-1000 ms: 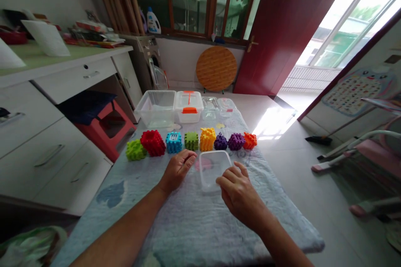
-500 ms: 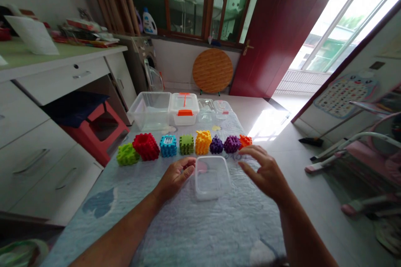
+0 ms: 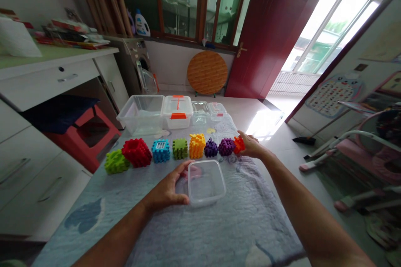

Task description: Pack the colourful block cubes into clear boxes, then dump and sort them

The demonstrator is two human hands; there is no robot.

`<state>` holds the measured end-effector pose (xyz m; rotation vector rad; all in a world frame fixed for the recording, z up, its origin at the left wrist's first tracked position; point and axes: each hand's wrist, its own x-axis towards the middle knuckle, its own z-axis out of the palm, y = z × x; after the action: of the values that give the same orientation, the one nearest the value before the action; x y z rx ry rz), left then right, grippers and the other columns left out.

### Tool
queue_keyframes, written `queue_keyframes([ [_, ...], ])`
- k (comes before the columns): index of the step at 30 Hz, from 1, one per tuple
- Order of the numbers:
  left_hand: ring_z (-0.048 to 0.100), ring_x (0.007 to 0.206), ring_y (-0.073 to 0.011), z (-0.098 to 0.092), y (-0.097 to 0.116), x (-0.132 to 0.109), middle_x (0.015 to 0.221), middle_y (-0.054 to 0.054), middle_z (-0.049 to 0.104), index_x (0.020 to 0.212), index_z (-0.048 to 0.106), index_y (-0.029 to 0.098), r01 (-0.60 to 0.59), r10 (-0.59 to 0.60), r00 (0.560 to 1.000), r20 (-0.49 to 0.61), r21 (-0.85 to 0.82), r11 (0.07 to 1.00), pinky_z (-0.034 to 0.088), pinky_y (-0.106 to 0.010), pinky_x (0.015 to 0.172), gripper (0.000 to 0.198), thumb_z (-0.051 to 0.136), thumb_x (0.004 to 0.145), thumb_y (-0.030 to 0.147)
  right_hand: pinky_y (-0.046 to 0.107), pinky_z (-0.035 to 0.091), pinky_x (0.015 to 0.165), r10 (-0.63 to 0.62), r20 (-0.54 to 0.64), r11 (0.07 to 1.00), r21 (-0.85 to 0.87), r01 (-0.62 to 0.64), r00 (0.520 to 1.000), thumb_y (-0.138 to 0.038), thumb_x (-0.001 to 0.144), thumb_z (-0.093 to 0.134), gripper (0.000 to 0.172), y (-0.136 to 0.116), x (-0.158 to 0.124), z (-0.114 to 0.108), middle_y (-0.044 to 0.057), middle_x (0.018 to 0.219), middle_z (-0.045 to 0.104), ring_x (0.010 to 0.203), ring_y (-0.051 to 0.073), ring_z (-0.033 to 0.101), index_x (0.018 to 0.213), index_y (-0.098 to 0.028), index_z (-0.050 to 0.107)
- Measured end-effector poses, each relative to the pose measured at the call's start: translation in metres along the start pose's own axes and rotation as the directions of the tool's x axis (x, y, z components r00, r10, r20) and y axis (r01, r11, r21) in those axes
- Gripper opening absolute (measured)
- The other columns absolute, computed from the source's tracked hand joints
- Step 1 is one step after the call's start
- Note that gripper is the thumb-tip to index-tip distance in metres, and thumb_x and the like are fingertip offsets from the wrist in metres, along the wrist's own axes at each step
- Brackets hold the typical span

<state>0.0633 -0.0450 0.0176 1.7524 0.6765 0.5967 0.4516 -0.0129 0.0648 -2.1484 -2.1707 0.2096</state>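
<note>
A clear square plastic container [image 3: 206, 187] stands on the cloth-covered table in front of me. My left hand [image 3: 173, 187] cups its left side, thumb at the near corner and fingers along the far left corner. At the right end of a row of toy blocks, my right hand [image 3: 250, 145] has its fingers round an orange block [image 3: 239, 144], partly hiding it. Beside that block sits a purple block [image 3: 226, 147], then a dark purple block [image 3: 211, 148]. Further left come a yellow block [image 3: 197, 146], an olive-green block [image 3: 180, 149] and a blue block [image 3: 161, 151].
A red block [image 3: 137, 152] and a lime-green block [image 3: 116, 162] end the row at left. Behind stand a large clear bin [image 3: 142, 114], a box with orange latches [image 3: 177, 112] and smaller clear containers [image 3: 217, 110]. A red stool [image 3: 87, 131] is left of the table.
My right hand has reached forward from beside the container to the orange block. My left hand has spread wider along the container's left side. The view has shifted slightly.
</note>
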Motion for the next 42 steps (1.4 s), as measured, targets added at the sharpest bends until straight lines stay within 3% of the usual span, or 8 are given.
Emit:
queue_keyframes([
  [6,0.034,0.14,-0.0365,0.003,0.01,-0.001,0.148,-0.017,0.042,0.152,0.026,0.02,0.0,-0.004,0.998,0.056,0.07,0.998,0.023,-0.05,0.117,0.127,0.085,0.048,0.064,0.047,0.041,0.097,-0.01,0.011,1.0,-0.011,0.01,1.0,-0.029,0.062,0.074,0.092,0.0,0.004,0.003,0.017,0.128,0.061,0.116,0.036,0.055,0.145,-0.018,0.035],
  [14,0.041,0.137,-0.0327,0.01,0.015,0.0,0.145,-0.015,0.045,0.151,0.024,0.025,-0.021,0.011,0.999,0.044,0.232,0.973,0.026,-0.052,0.116,0.112,0.087,0.059,0.038,0.038,0.044,0.087,-0.036,-0.004,0.999,-0.005,0.036,0.999,-0.031,0.066,0.072,0.075,0.002,0.004,0.003,0.014,0.12,0.064,0.106,0.031,0.059,0.135,-0.017,0.046],
  [22,0.044,0.134,-0.0323,0.011,0.013,0.001,0.142,-0.014,0.049,0.15,0.026,0.025,-0.037,0.027,0.999,0.046,0.235,0.971,0.03,-0.051,0.115,0.109,0.086,0.06,0.038,0.031,0.044,0.082,-0.076,-0.055,0.996,0.035,0.078,0.996,-0.027,0.067,0.07,0.056,0.001,-0.001,-0.008,0.009,0.109,0.067,0.093,0.023,0.06,0.12,-0.018,0.056],
  [26,0.046,0.132,-0.0322,0.01,0.014,0.0,0.142,-0.014,0.049,0.15,0.026,0.025,-0.046,0.035,0.998,0.054,0.226,0.973,0.031,-0.051,0.114,0.108,0.085,0.061,0.04,0.031,0.046,0.08,-0.077,-0.095,0.994,0.068,0.083,0.992,-0.021,0.067,0.064,0.051,-0.004,-0.01,-0.027,0.01,0.108,0.065,0.091,0.022,0.06,0.118,-0.016,0.056],
  [30,0.044,0.134,-0.0322,0.01,0.012,0.0,0.144,-0.016,0.046,0.15,0.025,0.023,-0.064,0.053,0.997,0.058,0.227,0.972,0.029,-0.051,0.115,0.108,0.085,0.062,0.041,0.032,0.047,0.08,-0.142,-0.198,0.966,0.186,0.18,0.97,-0.025,0.069,0.064,0.054,-0.036,-0.032,-0.064,0.009,0.109,0.065,0.09,0.021,0.061,0.122,-0.017,0.055],
  [33,0.045,0.133,-0.0325,0.011,0.012,0.0,0.143,-0.016,0.048,0.147,0.03,0.022,-0.072,0.061,0.997,0.057,0.213,0.974,0.03,-0.051,0.114,0.104,0.086,0.061,0.042,0.032,0.048,0.08,-0.274,-0.17,0.904,0.291,0.314,0.946,-0.029,0.071,0.065,0.056,-0.082,-0.053,-0.086,0.007,0.109,0.066,0.09,0.021,0.062,0.125,-0.019,0.054],
  [38,0.047,0.13,-0.0327,0.013,0.013,0.001,0.14,-0.015,0.05,0.146,0.031,0.022,-0.085,0.08,0.996,0.035,0.195,0.977,0.033,-0.051,0.112,0.103,0.086,0.06,0.042,0.032,0.048,0.085,-0.483,0.088,0.837,0.337,0.43,0.871,-0.032,0.069,0.07,0.059,-0.152,-0.077,-0.088,0.008,0.115,0.066,0.1,0.022,0.061,0.125,-0.019,0.057],
  [42,0.045,0.131,-0.0322,0.015,0.011,0.001,0.143,-0.013,0.047,0.148,0.027,0.023,-0.137,0.134,0.991,0.028,0.196,0.971,0.034,-0.049,0.112,0.108,0.086,0.06,0.042,0.03,0.047,0.074,-0.451,0.318,0.885,0.278,0.372,0.834,-0.036,0.068,0.07,0.052,-0.177,-0.075,-0.075,0.01,0.105,0.069,0.089,0.022,0.063,0.114,-0.015,0.063],
])
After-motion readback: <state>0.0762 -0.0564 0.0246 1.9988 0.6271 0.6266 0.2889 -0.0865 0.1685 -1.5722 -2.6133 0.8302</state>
